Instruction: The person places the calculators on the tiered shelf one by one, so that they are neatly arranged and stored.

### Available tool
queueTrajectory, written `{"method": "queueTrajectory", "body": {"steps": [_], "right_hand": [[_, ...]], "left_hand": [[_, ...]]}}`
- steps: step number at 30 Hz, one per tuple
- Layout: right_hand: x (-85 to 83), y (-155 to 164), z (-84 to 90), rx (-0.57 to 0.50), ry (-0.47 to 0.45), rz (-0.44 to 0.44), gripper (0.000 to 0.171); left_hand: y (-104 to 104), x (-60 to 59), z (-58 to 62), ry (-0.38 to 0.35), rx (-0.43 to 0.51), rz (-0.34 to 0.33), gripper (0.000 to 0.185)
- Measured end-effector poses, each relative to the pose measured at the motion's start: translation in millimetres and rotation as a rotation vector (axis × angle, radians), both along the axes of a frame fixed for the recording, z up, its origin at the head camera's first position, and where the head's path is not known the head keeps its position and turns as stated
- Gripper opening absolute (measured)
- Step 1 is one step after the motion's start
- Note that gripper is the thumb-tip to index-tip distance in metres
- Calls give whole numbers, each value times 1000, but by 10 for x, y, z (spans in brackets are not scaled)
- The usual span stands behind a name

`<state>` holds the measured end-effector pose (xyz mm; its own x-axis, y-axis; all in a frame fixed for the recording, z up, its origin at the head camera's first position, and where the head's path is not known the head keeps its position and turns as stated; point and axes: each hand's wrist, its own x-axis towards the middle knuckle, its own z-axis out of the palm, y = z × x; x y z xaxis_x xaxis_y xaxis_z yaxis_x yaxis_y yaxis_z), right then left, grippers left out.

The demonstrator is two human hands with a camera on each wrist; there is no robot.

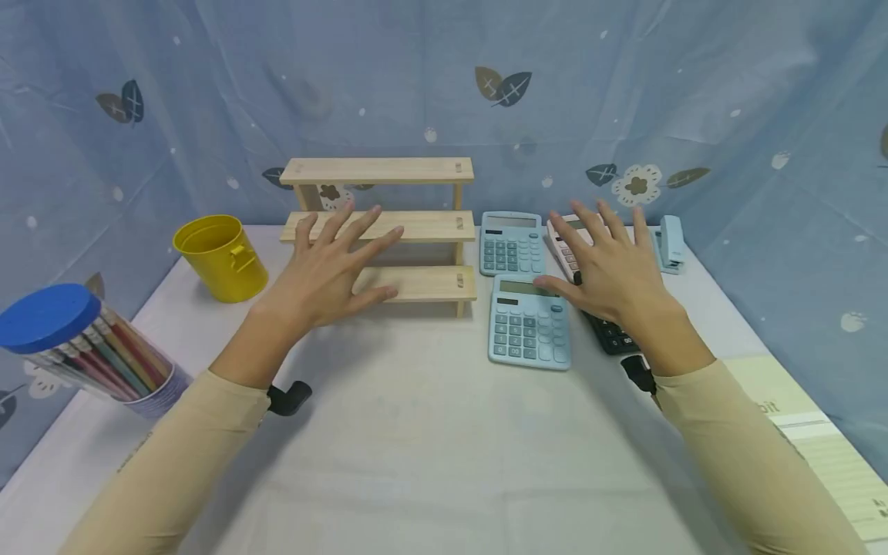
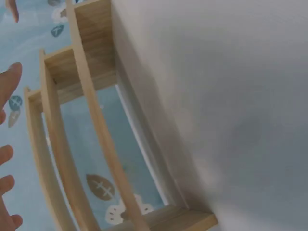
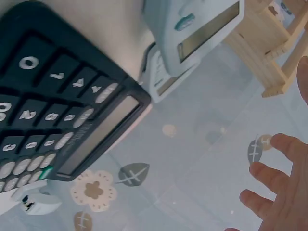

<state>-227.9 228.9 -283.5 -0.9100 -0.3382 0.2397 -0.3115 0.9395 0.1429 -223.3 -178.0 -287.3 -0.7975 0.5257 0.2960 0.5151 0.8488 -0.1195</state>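
Observation:
My left hand (image 1: 322,270), fingers spread, is held in front of a three-tier wooden shelf (image 1: 416,287) and overlaps its left part in the head view. My right hand (image 1: 613,274), also spread and holding nothing, hovers over a group of calculators. Two light blue calculators (image 1: 530,331) stand one behind the other, left of this hand. Partly hidden beneath it are a black calculator (image 1: 613,337) and a pale pinkish one (image 1: 560,239). In the right wrist view the black calculator (image 3: 43,106) appears close, with the right fingers (image 3: 272,178) away from it.
A yellow cup (image 1: 225,262) stands left of the shelf. Nearer on the left, a blue-lidded tub of pencils (image 1: 104,351) leans outward in view. At the back right is a light blue stapler (image 1: 670,243); a pale yellow notebook (image 1: 812,447) lies at the right edge. Patterned blue cloth (image 1: 388,77) hangs behind.

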Motion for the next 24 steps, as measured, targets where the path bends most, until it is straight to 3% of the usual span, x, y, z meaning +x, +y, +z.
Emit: {"method": "queueTrajectory", "body": {"steps": [17, 24], "right_hand": [[85, 421, -158, -136, -60, -5, 97], [35, 546, -257, -279, -183, -20, 102]], "left_hand": [[-161, -4, -215, -60, 40, -20, 76], [-302, 35, -281, -59, 99, -76, 71]]}}
